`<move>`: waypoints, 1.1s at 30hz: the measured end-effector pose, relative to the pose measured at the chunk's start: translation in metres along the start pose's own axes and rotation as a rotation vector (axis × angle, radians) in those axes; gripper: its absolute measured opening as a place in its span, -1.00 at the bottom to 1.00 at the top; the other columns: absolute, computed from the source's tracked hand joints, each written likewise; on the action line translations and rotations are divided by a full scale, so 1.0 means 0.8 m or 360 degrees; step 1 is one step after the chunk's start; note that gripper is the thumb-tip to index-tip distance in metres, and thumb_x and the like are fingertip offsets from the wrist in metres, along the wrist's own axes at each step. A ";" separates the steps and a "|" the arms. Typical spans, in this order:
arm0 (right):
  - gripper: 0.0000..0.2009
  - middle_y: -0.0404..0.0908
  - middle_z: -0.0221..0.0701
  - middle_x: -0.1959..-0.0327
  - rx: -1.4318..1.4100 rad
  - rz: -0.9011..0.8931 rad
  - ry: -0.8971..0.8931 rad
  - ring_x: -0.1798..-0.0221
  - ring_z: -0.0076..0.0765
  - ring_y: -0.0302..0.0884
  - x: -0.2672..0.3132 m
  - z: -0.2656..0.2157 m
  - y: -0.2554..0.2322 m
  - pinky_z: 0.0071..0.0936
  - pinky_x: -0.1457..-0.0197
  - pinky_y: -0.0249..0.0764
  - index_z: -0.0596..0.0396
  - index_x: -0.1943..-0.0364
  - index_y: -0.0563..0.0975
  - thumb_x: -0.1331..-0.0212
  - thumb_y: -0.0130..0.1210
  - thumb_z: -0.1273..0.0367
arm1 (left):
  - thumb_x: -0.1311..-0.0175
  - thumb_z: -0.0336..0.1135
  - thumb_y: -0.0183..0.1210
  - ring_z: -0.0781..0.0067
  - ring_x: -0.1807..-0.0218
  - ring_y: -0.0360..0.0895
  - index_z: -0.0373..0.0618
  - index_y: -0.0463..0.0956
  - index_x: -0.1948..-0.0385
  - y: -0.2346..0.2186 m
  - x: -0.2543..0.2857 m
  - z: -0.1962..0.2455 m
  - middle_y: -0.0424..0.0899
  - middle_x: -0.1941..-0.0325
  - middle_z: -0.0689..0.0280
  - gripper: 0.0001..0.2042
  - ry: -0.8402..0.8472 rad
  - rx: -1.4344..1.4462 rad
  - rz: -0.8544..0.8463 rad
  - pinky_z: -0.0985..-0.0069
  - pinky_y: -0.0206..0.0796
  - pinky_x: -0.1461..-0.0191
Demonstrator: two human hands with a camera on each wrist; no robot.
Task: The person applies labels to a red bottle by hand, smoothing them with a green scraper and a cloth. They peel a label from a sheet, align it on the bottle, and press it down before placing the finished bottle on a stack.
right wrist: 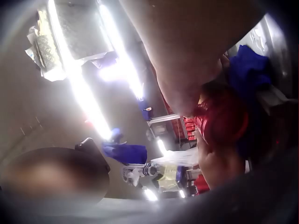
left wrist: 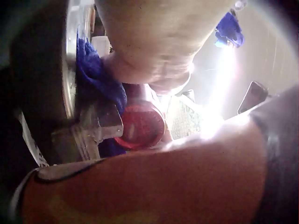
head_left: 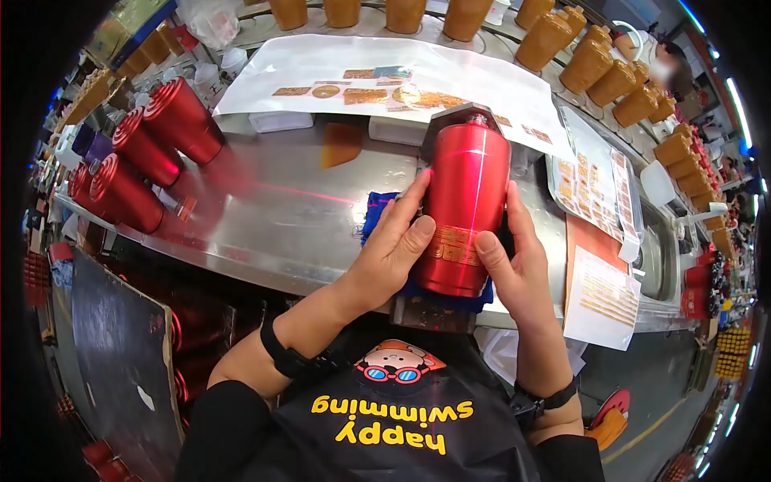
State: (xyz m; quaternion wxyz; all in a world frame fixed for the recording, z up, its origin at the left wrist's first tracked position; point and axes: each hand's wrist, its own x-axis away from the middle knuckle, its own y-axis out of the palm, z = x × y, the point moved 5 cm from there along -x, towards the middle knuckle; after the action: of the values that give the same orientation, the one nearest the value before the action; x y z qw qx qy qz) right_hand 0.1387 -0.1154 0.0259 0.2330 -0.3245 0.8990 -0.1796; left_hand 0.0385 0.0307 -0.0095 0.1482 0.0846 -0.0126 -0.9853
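A shiny red bottle (head_left: pixel 467 173), its narrow neck away from me, rests over a blue cloth (head_left: pixel 377 210) at the bench's front edge. My left hand (head_left: pixel 395 241) holds its left side, thumb on the gold label band (head_left: pixel 455 245) near the base. From the other side my right hand (head_left: pixel 526 269) grips it, thumb at the band's right end. Fingers of both hands lie along the sides, partly hidden. A bright laser line runs down the bottle. Its round base (left wrist: pixel 141 129) shows in the left wrist view; the right wrist view shows the bottle (right wrist: pixel 223 119) darkly.
Several red bottles (head_left: pixel 148 149) stand at left on the metal bench (head_left: pixel 273 217). A sheet of gold labels (head_left: pixel 321 72) spans the back, before a conveyor of brown bottles (head_left: pixel 589 66). More label sheets (head_left: pixel 602 297) lie at right. A dark board (head_left: pixel 120 353) stands below left.
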 end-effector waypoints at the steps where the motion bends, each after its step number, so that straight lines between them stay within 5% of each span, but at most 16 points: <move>1: -0.25 0.30 0.02 -0.33 -0.0043 -0.0006 0.0037 -0.34 0.00 0.25 0.000 -0.001 -0.001 -0.19 -0.41 0.12 0.35 -0.36 0.17 -0.24 0.19 0.13 | -0.53 -0.05 -0.16 0.13 -0.52 0.00 -0.30 -0.08 -0.45 -0.001 0.000 0.000 0.07 -0.50 -0.03 -0.37 0.0025 0.0010 -0.0002 0.33 -0.19 -0.53; 9: -0.19 0.28 0.06 -0.32 0.0140 -0.0016 0.0011 -0.37 0.05 0.21 0.002 -0.005 0.003 -0.18 -0.43 0.10 0.40 -0.37 0.12 -0.21 0.21 0.12 | -0.41 0.08 0.00 0.02 -0.53 -0.02 -0.32 -0.12 -0.45 0.006 0.001 0.005 0.05 -0.49 -0.09 -0.21 -0.0027 -0.0246 0.0009 0.21 -0.27 -0.54; 12: -0.22 0.20 -0.04 -0.41 0.0048 -0.0107 0.0041 -0.44 -0.20 0.16 0.001 -0.006 0.001 -0.34 -0.46 0.08 0.40 -0.41 0.05 -0.30 0.16 0.19 | -0.37 0.13 0.02 -0.01 -0.54 -0.04 -0.32 -0.13 -0.44 0.007 -0.002 0.004 0.04 -0.49 -0.10 -0.16 0.0002 -0.0241 0.0031 0.16 -0.36 -0.55; 14: -0.21 0.23 0.01 -0.37 0.0000 -0.0066 0.0032 -0.40 -0.05 0.18 0.002 -0.001 0.001 -0.24 -0.44 0.09 0.39 -0.39 0.08 -0.25 0.19 0.17 | -0.38 0.14 0.01 -0.01 -0.54 -0.06 -0.31 -0.12 -0.44 0.007 -0.003 0.006 0.04 -0.50 -0.10 -0.17 0.0006 -0.0276 0.0040 0.15 -0.41 -0.56; 17: -0.23 0.24 0.02 -0.36 -0.0085 -0.0043 0.0054 -0.39 0.00 0.19 0.003 0.002 0.001 -0.19 -0.44 0.09 0.37 -0.39 0.10 -0.25 0.18 0.17 | -0.43 -0.08 0.06 0.26 -0.51 0.03 -0.34 -0.13 -0.45 0.006 -0.002 0.003 0.08 -0.49 0.01 -0.25 0.0041 -0.0336 0.0045 0.40 -0.13 -0.51; 20: -0.25 0.25 0.00 -0.36 -0.0106 -0.0055 0.0079 -0.40 -0.01 0.18 0.002 -0.001 0.000 -0.21 -0.44 0.08 0.36 -0.40 0.10 -0.28 0.15 0.18 | -0.40 0.14 -0.01 -0.04 -0.48 0.06 -0.30 -0.07 -0.43 0.007 -0.003 0.000 0.09 -0.47 -0.10 -0.21 0.0013 -0.0217 0.0118 0.19 -0.19 -0.52; 27: -0.39 0.17 -0.11 -0.44 -0.0148 -0.0129 0.0126 -0.48 -0.26 0.09 0.003 0.004 -0.005 -0.38 -0.48 0.02 0.34 -0.43 0.04 -0.44 -0.07 0.28 | -0.43 0.11 -0.03 0.04 -0.42 0.15 -0.26 -0.05 -0.44 0.005 -0.003 0.000 0.17 -0.42 -0.09 -0.25 -0.0083 -0.0225 0.0102 0.27 -0.04 -0.46; 28: -0.44 0.21 -0.21 -0.43 -0.0382 -0.0120 0.0149 -0.37 -0.42 0.24 0.006 0.012 -0.006 -0.50 -0.35 0.21 0.28 -0.44 0.08 -0.46 -0.11 0.30 | -0.43 0.10 -0.02 0.07 -0.42 0.17 -0.27 -0.05 -0.44 0.004 -0.003 -0.002 0.18 -0.42 -0.08 -0.25 -0.0110 -0.0183 0.0082 0.29 -0.02 -0.46; 33: -0.48 0.28 -0.40 -0.38 -0.0513 -0.0073 0.0162 0.05 -0.69 0.32 0.011 0.020 -0.013 -0.68 0.04 0.32 0.20 -0.44 0.13 -0.46 -0.13 0.32 | -0.40 0.14 0.00 0.17 -0.43 0.16 -0.35 -0.11 -0.44 0.004 -0.009 0.003 0.17 -0.42 -0.06 -0.18 -0.0030 -0.0008 -0.0068 0.34 -0.02 -0.46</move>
State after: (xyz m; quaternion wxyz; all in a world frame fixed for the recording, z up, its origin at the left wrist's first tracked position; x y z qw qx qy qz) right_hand 0.1464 -0.1316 0.0150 0.1279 -0.3686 0.9191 -0.0545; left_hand 0.0461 0.0301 -0.0062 0.1273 0.0751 -0.0098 -0.9890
